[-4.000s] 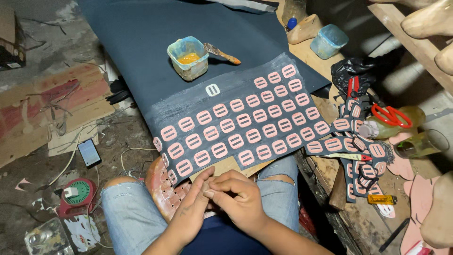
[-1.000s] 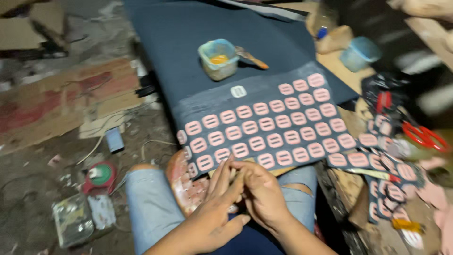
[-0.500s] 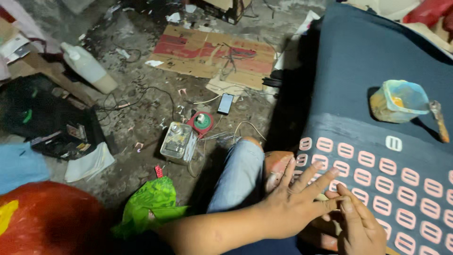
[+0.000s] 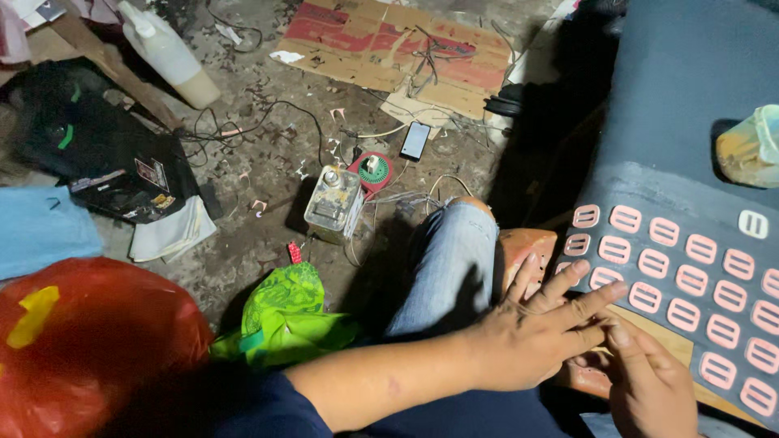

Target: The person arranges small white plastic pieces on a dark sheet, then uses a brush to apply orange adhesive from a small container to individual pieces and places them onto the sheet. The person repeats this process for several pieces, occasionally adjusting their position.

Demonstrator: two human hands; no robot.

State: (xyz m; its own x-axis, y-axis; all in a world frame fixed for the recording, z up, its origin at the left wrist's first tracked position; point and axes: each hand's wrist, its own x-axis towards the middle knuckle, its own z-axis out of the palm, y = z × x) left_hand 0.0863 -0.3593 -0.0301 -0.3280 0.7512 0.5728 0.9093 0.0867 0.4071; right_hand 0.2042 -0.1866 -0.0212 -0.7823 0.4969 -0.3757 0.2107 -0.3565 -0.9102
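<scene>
While a dark sheet (image 4: 690, 138) covered in rows of pink oval patches (image 4: 661, 268) lies across the person's lap, the left hand (image 4: 535, 332) rests flat at the sheet's near left corner, fingers spread and gripping nothing. The right hand (image 4: 649, 385), partly cut off by the frame's lower edge, sits just beside it, index finger extended to the sheet's near edge; what the other fingers do cannot be made out. At the sheet's far right edge a clear plastic tub (image 4: 751, 150), cropped by the frame, holds an orange-yellow residue. On the littered floor stand a small clear box (image 4: 331, 204) with hard-to-read contents, a white plastic bottle (image 4: 166, 53), a phone (image 4: 415, 140) and flattened cardboard (image 4: 389, 49). A green bag (image 4: 284, 312) and red bag (image 4: 89, 341) hide their contents.
</scene>
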